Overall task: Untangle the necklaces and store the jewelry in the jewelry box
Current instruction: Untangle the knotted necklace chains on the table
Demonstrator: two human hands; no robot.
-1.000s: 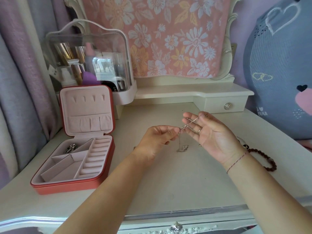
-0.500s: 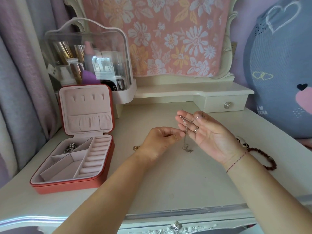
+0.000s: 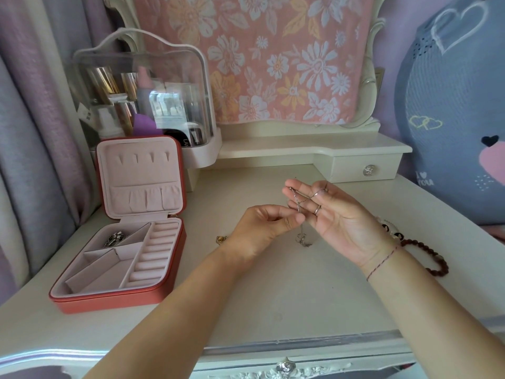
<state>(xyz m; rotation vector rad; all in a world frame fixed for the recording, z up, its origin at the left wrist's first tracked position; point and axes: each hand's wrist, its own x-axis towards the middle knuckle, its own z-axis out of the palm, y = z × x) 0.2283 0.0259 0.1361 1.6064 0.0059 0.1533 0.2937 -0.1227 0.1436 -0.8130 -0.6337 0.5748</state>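
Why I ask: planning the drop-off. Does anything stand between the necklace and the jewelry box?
Nothing visible blocks it. Between the necklace and the jewelry box only a small gold piece lies low on the table.

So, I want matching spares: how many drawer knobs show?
2: one knob on the small raised drawer, back right; another knob on the front drawer at the near edge. More may be hidden.

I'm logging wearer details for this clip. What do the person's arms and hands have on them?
Both forearms are bare, no sleeves. A thin dark-red string bracelet circles the right wrist; the right hand wears a slim silver ring. The left hand shows none.
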